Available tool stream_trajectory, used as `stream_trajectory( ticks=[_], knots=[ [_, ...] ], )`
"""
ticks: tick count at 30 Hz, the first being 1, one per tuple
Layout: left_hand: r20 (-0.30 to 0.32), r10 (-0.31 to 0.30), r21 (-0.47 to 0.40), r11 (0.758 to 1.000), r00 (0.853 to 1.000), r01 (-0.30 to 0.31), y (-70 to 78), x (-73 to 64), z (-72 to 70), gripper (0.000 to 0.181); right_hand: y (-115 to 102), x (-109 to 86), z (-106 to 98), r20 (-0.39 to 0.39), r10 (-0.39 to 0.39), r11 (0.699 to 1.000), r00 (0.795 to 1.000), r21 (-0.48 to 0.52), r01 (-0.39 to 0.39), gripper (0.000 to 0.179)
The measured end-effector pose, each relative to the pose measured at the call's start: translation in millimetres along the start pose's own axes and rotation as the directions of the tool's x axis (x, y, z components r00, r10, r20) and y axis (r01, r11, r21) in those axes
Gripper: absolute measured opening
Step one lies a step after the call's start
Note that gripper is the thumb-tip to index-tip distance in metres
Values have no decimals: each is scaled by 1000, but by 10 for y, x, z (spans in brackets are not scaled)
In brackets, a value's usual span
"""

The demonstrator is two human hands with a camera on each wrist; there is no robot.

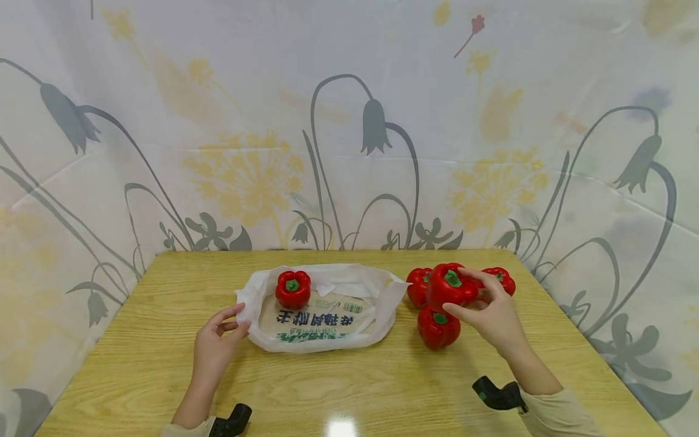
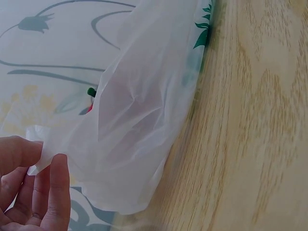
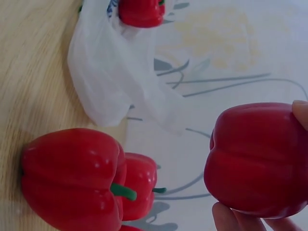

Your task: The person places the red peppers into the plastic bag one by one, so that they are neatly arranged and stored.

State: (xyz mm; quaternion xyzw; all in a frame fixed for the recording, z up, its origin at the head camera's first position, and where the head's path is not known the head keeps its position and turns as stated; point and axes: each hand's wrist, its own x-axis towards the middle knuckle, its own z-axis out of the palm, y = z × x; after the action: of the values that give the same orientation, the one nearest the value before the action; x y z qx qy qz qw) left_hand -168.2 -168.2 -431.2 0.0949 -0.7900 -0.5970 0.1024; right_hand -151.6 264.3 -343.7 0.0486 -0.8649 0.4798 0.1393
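Note:
A white plastic bag [image 1: 388, 306] lies on the table with its mouth spread wide and printed lettering visible inside. One red bell pepper [image 1: 292, 292] with a green stem sits in its left part. At the bag's left end, my left hand [image 1: 214, 347] pinches the edge between thumb and fingers; the left wrist view shows the thin plastic [image 2: 137, 110] drawn up there. My right hand [image 1: 498, 320] grips another red bell pepper [image 1: 445, 291], raised above the peppers right of the bag. In the right wrist view this held pepper [image 3: 257, 161] has fingers beneath it.
Around the held pepper, more red bell peppers stand on the wooden table [image 1: 349, 382]: one at the front [image 1: 437, 334], one behind left [image 1: 417, 285] and one behind right [image 1: 505, 280]. A flower-patterned cloth [image 1: 262, 91] hangs along the table's back and sides.

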Motion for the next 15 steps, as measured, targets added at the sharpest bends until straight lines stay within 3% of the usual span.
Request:
stream_trajectory(
  ticks=[15],
  knots=[
    [4, 4, 3, 1000, 1000, -4, 8, 0, -5, 36, -93, 38, 108, 37, 45, 998, 998, 48, -47, 66]
  ],
)
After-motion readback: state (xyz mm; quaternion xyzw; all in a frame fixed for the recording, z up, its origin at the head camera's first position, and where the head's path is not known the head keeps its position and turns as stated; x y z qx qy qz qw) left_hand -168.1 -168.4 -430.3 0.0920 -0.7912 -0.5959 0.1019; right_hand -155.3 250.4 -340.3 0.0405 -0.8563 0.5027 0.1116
